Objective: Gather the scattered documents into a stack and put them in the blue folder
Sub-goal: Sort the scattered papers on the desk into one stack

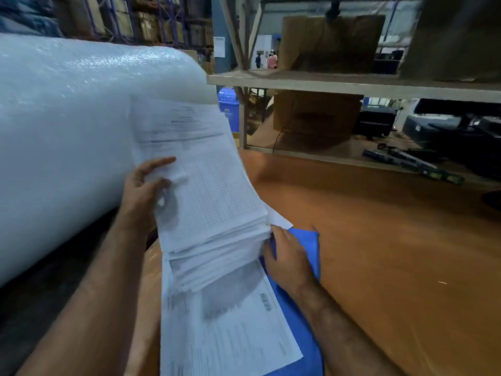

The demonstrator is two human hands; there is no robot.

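A thick stack of documents [208, 185] stands tilted up off the bench [379, 240], its top edge leaning away toward a big roll of bubble wrap [67, 126]. The left hand [143, 194] grips the stack's left edge: the thumb lies across the printed top sheet, and the other fingers [160, 183] curl around the edge, partly hidden behind the paper. The right hand [290, 256] presses against the stack's lower right corner, its fingers bent onto the edges of the sheets; whether they pinch the paper or only steady it, I cannot tell.

Under the right palm lies the blue folder [303, 308], flat on the bench and open, its blue surface showing to the right of and below the fingers. More loose sheets [230, 329] lie flat on the folder, nearer the camera than both hands, directly below the lifted stack. One small white corner of paper sticks out just above the right fingers.

Beyond the hands, past the bench's far edge, a shelf [352, 85] holds cardboard boxes [330, 42].
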